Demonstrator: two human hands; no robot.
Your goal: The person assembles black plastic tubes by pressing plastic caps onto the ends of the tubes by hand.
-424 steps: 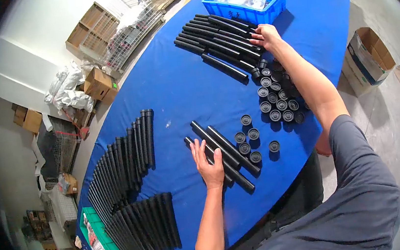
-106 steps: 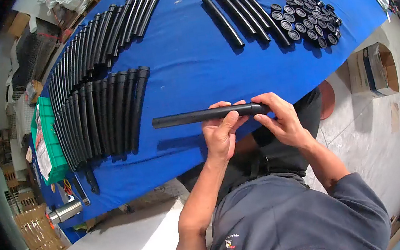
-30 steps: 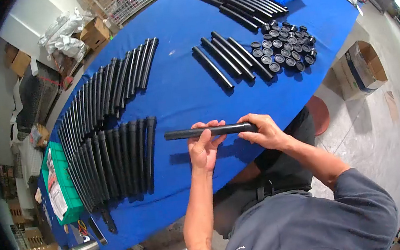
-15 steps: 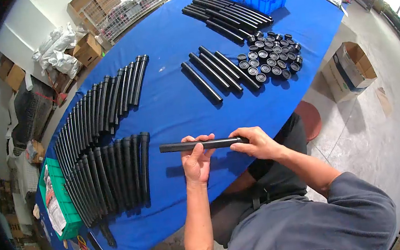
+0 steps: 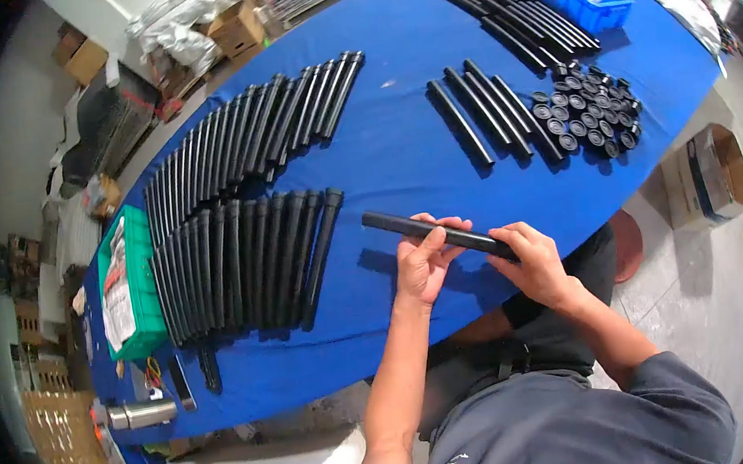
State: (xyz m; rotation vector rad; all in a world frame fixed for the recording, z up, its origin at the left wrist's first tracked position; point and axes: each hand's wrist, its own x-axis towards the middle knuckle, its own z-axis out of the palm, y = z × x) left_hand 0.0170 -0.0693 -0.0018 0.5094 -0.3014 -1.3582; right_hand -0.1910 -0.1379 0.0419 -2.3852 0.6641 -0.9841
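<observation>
Held between both hands above the blue-covered table is a black tube, tilted with its left end farther from me. My left hand grips its middle, thumb on top and fingers behind. My right hand wraps round the near right end, hiding that tip. Several loose black tubes lie beyond my hands, beside a heap of round black caps. To the left, two rows of black tubes lie side by side, with wider ends facing away from me.
At the table's left edge stands a green basket, near a phone and a steel cup. A blue basket and more tubes are at the far right. An open cardboard box sits on the floor.
My view has swung, so the table's contents appear shifted right. The held tube has gone from nearly level to slanting, its right end lower in view. Both hands still grip it.
</observation>
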